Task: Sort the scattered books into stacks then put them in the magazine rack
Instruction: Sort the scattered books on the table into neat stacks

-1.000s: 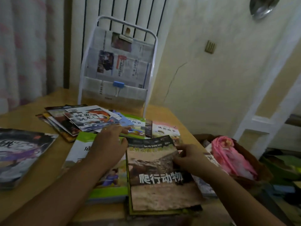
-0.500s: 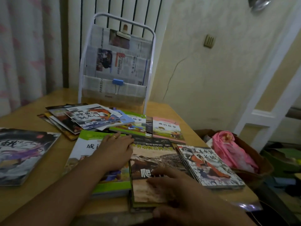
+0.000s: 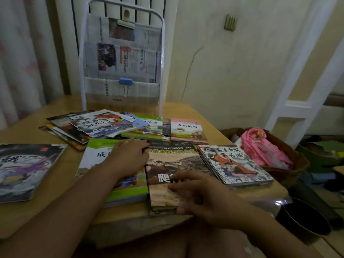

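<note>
Head view: left hand [image 3: 128, 159] rests flat on the green book [image 3: 111, 175]; right hand [image 3: 201, 194] grips the brown stack [image 3: 173, 164] at its near edge. Sorting continues; loose books [image 3: 96, 125] lie before the rack [image 3: 122, 58]. Next: gather them into stacks.

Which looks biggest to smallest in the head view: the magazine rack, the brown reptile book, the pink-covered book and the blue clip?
1. magazine rack, though farthest away.
2. brown reptile book, helped by nearness.
3. pink-covered book.
4. blue clip, plainly smallest.
</note>
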